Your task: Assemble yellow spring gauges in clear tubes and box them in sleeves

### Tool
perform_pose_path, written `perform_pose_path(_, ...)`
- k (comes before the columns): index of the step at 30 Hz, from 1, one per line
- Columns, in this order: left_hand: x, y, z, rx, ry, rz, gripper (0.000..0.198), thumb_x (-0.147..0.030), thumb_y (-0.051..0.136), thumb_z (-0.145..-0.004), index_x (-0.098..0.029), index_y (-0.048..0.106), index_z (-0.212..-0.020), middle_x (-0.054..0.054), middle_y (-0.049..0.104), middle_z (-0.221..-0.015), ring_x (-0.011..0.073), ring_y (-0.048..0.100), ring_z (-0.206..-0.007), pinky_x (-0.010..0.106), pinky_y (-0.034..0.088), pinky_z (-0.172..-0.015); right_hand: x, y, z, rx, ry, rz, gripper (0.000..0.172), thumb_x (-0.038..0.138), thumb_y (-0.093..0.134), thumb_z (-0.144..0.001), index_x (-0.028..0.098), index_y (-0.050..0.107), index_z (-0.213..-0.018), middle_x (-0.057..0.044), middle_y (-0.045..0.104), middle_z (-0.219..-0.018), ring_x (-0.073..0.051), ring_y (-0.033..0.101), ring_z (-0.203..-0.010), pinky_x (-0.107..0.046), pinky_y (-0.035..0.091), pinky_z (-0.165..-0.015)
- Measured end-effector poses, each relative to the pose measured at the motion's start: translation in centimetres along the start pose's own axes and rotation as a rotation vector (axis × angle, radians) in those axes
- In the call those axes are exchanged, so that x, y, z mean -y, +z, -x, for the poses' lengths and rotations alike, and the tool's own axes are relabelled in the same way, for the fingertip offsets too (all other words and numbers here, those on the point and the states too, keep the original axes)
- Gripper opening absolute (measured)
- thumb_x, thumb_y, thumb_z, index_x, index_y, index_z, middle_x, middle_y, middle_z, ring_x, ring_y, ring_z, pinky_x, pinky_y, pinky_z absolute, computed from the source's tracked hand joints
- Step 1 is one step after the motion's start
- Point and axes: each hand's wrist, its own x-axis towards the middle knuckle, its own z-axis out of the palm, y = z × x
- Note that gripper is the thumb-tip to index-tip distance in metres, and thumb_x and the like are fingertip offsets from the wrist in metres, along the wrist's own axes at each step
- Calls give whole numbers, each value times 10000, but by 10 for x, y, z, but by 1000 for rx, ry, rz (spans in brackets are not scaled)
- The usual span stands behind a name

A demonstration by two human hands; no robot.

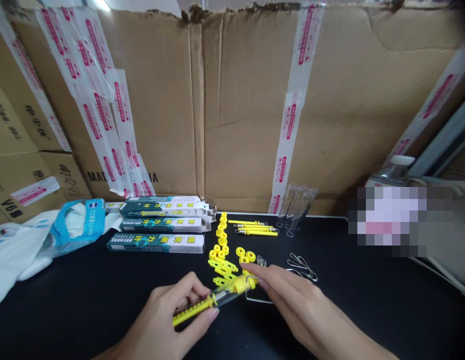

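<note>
My left hand is closed around a spring scale, a clear tube with a yellow graduated rod and a metal spring inside. The tube tilts up to the right, with a yellow end cap at its far end. At that cap, my right hand has its fingers pressed together on a bent metal wire hook. Part of the wire lies hidden behind the fingers. Just beyond the cap are flat yellow plates, yellow rings and small yellow caps.
Yellow rods with springs, clear tubes and metal wire hooks lie farther back. Printed boxes and a blue-white plastic packet are at left. A bottle stands at right, before a cardboard wall.
</note>
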Motion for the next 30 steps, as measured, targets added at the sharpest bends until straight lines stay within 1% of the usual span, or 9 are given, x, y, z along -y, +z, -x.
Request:
perform_pose_path(3,-1,-2,1,36,-33,35,136,-342,589,-906,-208,579,-887,-27,672,-695,120,644,-585,170,495,-557,-1,-1,-1,-5,0,-70,422,94,404,-994,240,516,-1374,-70,739,-1142,-187,727,-944,-292,606,-818)
perform_pose_path(5,0,-2,1,43,-28,39,122,-333,586,-906,-211,583,-912,-25,674,-713,124,639,-599,182,492,-572,-3,-1,-1,-5,8,-119,426,85,417,-989,253,540,-1361,-53,744,-1116,-169,725,-898,-269,600,-792)
perform_pose_path(9,0,-2,2,44,1,8,97,-320,571,-922,-225,586,-927,-32,673,-726,126,639,-626,186,479,-586,-4,-2,0,-6,49,-197,415,98,395,-993,243,579,-1335,-16,734,-876,-134,681,-684,-236,581,-660)
perform_pose_path(13,0,-1,2,48,52,-21,80,-313,580,-925,-237,597,-947,-44,692,-746,122,668,-651,178,489,-620,-2,-5,-1,-9,71,-202,384,125,371,-1004,207,614,-1289,0,683,-734,-131,655,-606,-228,562,-605)
perform_pose_path(17,1,-2,2,17,95,-29,64,-268,601,-909,-249,612,-969,-53,719,-802,115,696,-693,162,500,-667,-1,-6,-2,-46,16,-102,419,62,341,-953,134,626,-1252,-31,688,-720,-136,656,-565,-217,566,-549)
perform_pose_path(20,0,-3,0,40,92,-25,47,-275,607,-906,-241,613,-938,-56,698,-751,114,678,-653,166,488,-626,-4,-6,1,-31,-20,20,481,11,345,-905,149,606,-1285,-62,720,-814,-159,705,-659,-242,605,-628)
perform_pose_path(23,-3,-4,-2,66,52,3,79,-307,581,-935,-231,604,-930,-57,664,-699,111,636,-607,175,466,-591,-6,-8,5,59,-43,132,620,-36,349,-857,191,501,-1414,-80,722,-932,-195,730,-761,-309,628,-703)
perform_pose_path(27,-5,-4,-2,64,17,27,103,-324,578,-945,-225,602,-931,-54,651,-695,111,613,-603,181,451,-583,-4,-12,6,128,-64,256,680,-53,330,-843,175,423,-1477,-71,679,-855,-214,705,-673,-342,628,-606)
perform_pose_path(30,-6,-4,-1,59,40,19,97,-316,581,-943,-223,605,-927,-53,652,-697,113,610,-599,185,449,-580,0,-11,6,127,-95,279,664,-55,325,-845,135,417,-1475,-83,676,-842,-222,705,-689,-347,629,-617)
